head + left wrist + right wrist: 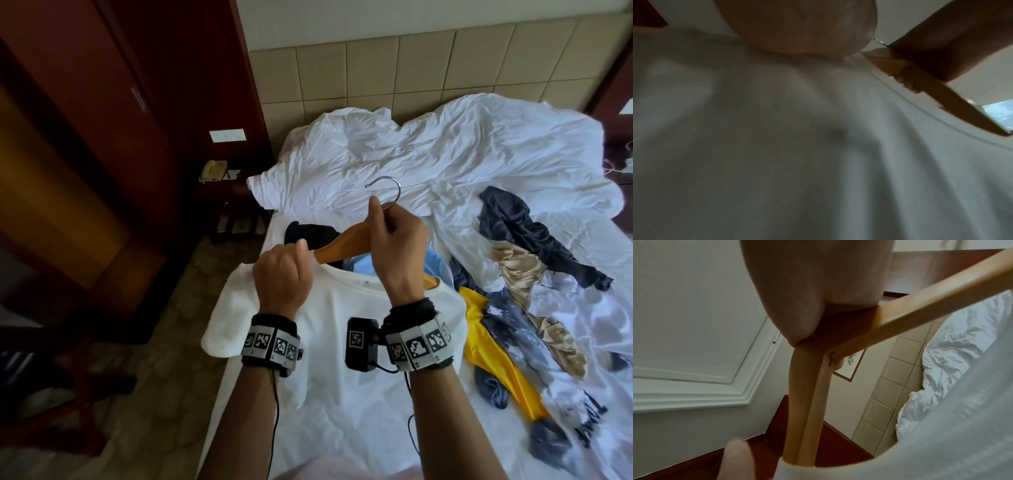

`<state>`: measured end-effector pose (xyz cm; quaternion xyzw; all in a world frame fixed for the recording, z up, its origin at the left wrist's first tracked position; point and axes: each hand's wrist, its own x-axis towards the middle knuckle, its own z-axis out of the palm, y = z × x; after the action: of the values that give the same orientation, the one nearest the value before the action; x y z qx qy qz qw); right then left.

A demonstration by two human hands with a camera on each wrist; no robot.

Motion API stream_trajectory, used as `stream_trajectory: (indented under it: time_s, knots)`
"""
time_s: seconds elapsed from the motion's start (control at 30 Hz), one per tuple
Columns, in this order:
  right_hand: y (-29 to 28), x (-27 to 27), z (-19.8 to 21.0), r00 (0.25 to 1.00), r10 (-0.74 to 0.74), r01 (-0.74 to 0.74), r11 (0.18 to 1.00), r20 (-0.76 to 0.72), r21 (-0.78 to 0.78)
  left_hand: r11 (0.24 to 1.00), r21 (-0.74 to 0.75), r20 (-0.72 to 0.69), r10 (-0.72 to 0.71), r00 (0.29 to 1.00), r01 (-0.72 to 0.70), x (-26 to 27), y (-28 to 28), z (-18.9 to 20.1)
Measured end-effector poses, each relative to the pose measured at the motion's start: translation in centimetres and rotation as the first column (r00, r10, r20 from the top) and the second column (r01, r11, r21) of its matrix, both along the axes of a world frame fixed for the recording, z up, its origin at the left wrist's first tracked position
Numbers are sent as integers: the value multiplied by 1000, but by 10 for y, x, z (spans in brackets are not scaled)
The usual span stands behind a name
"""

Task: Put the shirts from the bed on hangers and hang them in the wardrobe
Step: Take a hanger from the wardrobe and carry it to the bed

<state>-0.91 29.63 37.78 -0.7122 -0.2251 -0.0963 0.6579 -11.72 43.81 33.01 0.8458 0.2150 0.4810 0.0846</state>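
Note:
I hold a white T-shirt (pixel 342 342) up over the bed, with a wooden hanger (pixel 342 245) partly inside its neck opening. My right hand (pixel 383 219) grips the hanger at its middle, just below the metal hook (pixel 387 186). My left hand (pixel 301 253) is curled round the shirt's collar at the hanger's left arm. In the left wrist view the white T-shirt (pixel 797 146) fills the frame, with the hanger (pixel 931 91) poking out of the collar. The right wrist view shows the hanger (pixel 807 402) under my right hand (pixel 818 288), its arm entering the T-shirt (pixel 941 434).
More clothes lie on the bed to the right: a navy garment (pixel 520 233), beige satin (pixel 513 263), a yellow one (pixel 493 342) and a patterned blue one (pixel 513 322). A crumpled white duvet (pixel 428 154) covers the bed's head. The dark wooden wardrobe (pixel 102 137) stands left, beside a nightstand phone (pixel 214 170).

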Motion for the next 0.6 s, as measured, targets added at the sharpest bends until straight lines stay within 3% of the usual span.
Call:
stream_trajectory:
  time_s: [0.1,0.27,0.4,0.6]
  knots:
    - [-10,6,3,1000,-23,23,1000,-8,5,994,-52,-12,97,995,-98,-9,13,-8]
    - [-27,18,2,996,-92,92,995,-4,34,939,-300,17,181,983,-167,-29,41,-27]
    - [-29,18,1,994,-109,109,993,0,36,943,-285,25,184,983,-170,-36,34,-20]
    - [-28,13,2,994,-109,109,993,2,38,928,-304,-80,200,976,-215,-39,27,-11]
